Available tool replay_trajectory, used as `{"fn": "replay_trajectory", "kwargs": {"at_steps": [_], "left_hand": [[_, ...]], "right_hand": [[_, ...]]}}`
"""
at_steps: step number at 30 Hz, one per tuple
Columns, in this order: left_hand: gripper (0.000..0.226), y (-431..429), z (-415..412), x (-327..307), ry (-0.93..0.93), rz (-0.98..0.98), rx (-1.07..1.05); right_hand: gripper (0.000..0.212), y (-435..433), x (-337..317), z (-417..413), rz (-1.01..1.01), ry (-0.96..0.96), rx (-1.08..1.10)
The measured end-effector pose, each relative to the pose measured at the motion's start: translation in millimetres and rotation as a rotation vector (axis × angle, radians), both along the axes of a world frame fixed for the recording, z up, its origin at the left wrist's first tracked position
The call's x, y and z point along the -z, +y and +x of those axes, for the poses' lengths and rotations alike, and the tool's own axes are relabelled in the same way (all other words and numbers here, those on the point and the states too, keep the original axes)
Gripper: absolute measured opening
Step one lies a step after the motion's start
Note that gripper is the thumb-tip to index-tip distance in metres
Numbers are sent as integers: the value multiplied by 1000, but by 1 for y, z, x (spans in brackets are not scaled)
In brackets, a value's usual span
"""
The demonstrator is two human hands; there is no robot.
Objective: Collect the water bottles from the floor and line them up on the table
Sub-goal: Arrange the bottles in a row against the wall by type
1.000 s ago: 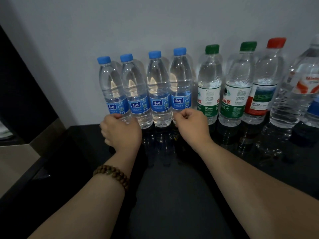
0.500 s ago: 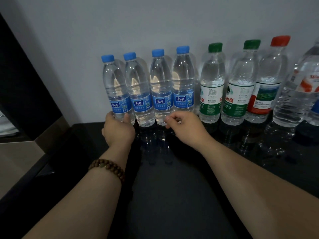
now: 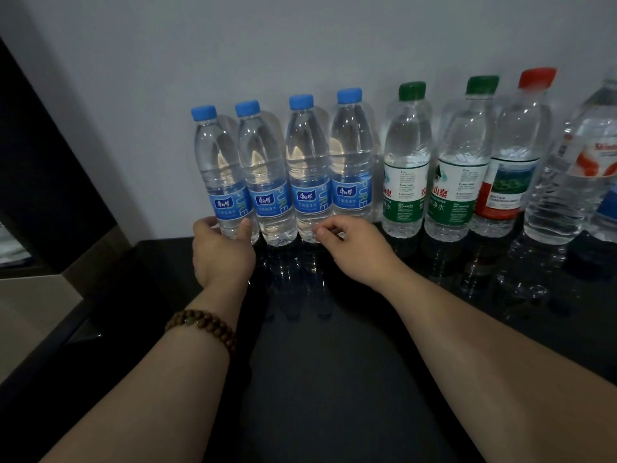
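Left grip [image 3: 222,248] clasps leftmost blue-capped bottle [image 3: 220,182] at base, on tabletop [image 3: 334,362]. Right grip [image 3: 354,248] curled at third blue-capped bottle [image 3: 309,182]; grasp unclear.

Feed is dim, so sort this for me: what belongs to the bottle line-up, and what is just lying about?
Job: blue-capped bottles, green-capped bottles, red-capped bottle, large bottle, table, left hand (grips the leftmost blue-capped bottle), right hand.
Lying about: bead bracelet, wall, dark panel.

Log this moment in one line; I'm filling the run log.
left grip: holds leftmost bottle | right grip: curled at third bottle, hold unclear | row: upright on table
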State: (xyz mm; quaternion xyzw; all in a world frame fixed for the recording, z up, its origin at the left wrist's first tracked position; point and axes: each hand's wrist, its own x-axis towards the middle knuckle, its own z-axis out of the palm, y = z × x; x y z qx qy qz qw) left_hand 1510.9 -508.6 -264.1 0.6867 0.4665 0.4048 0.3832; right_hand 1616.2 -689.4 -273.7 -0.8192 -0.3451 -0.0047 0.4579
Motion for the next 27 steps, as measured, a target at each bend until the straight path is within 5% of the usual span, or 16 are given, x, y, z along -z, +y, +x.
{"fn": "replay_trajectory", "kwargs": {"at_steps": [7,11,17,22,27], "left_hand": [[67,-4,1,-1,-87,-17,-53],[46,-13,-3,-9,-196,17,-111],[32,-71,1,-22,-277,190,263],[30,-110,6,-12,-115,130,717],[28,-101,7,-6,17,-25,839]], "right_hand": [[17,-1,-3,-2,150,82,51],[26,-6,-10,-6,252,82,239],[37,-17,-14,0,469,82,732],[38,-20,-14,8,641,342,639],[20,-50,-24,10,596,667,288]]}}
